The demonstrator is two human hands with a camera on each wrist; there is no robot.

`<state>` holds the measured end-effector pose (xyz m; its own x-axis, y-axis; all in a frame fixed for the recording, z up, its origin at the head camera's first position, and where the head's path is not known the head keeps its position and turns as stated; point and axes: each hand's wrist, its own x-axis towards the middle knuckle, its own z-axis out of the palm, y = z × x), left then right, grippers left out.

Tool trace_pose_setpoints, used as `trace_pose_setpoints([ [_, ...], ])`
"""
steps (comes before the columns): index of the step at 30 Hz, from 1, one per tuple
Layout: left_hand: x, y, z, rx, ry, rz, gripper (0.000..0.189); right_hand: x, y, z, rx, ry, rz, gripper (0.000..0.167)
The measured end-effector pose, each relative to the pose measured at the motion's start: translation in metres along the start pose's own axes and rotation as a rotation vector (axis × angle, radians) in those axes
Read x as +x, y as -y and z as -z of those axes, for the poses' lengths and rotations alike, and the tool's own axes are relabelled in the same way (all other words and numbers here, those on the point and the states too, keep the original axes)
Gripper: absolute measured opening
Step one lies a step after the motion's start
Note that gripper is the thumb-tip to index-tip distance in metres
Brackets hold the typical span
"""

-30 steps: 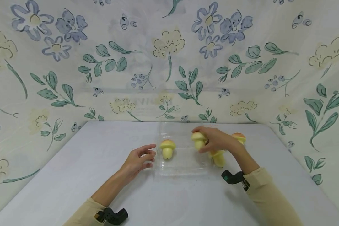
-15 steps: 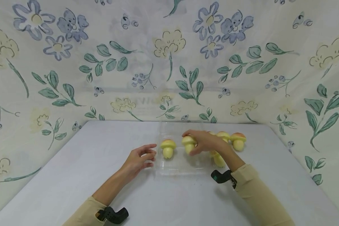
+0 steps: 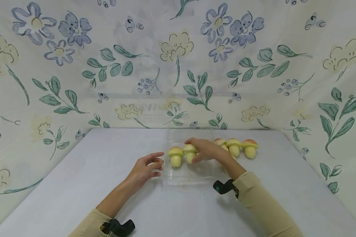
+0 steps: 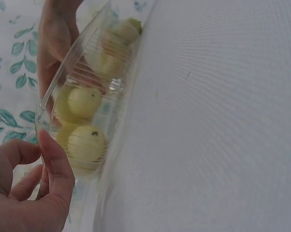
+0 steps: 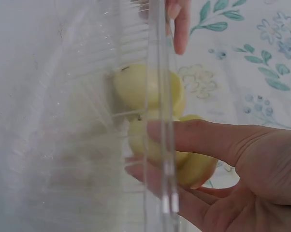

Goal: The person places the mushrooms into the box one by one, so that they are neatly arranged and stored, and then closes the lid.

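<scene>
A clear plastic box (image 3: 192, 180) stands on the table, with a yellow mushroom (image 3: 175, 161) with a reddish cap top upright at its left side. My right hand (image 3: 206, 150) holds a second yellow mushroom (image 3: 190, 156) by thumb and fingers, close beside the first. In the right wrist view the two mushrooms touch or nearly touch; the thumb (image 5: 203, 137) lies across the held mushroom (image 5: 189, 169). At the left wall my left hand (image 3: 146, 168) holds the rim, its fingers (image 4: 56, 166) at the corner in the left wrist view.
Right of the box's middle, several more yellow mushrooms (image 3: 233, 147) stand in a group, partly hidden by the right hand and wrist. The rightmost mushroom (image 3: 250, 149) sits on the white table (image 3: 112, 144). A floral cloth (image 3: 178, 72) hangs behind the table.
My right hand has carried its mushroom leftward, up to the one at the box's left side. More mushrooms at the right have come into sight. The left hand has stayed put.
</scene>
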<state>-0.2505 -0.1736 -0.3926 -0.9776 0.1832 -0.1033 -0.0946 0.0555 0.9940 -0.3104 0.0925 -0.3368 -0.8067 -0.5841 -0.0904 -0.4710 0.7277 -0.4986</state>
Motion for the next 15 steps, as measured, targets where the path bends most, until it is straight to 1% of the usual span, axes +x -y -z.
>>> trace_pose_setpoints([
  [4,0.0,-0.0004,0.0,-0.003,-0.005,0.003,0.051,0.0015,0.0016,-0.0024,0.001,-0.012,-0.023,0.071],
  [9,0.0002,-0.0002,-0.0004,0.005,-0.008,0.007,0.051,0.0015,0.0022,-0.0041,0.006,-0.001,-0.077,0.07],
  [15,0.0003,0.0003,-0.0003,0.004,-0.006,0.004,0.051,-0.0016,-0.0004,-0.0028,0.049,-0.017,-0.109,0.072],
])
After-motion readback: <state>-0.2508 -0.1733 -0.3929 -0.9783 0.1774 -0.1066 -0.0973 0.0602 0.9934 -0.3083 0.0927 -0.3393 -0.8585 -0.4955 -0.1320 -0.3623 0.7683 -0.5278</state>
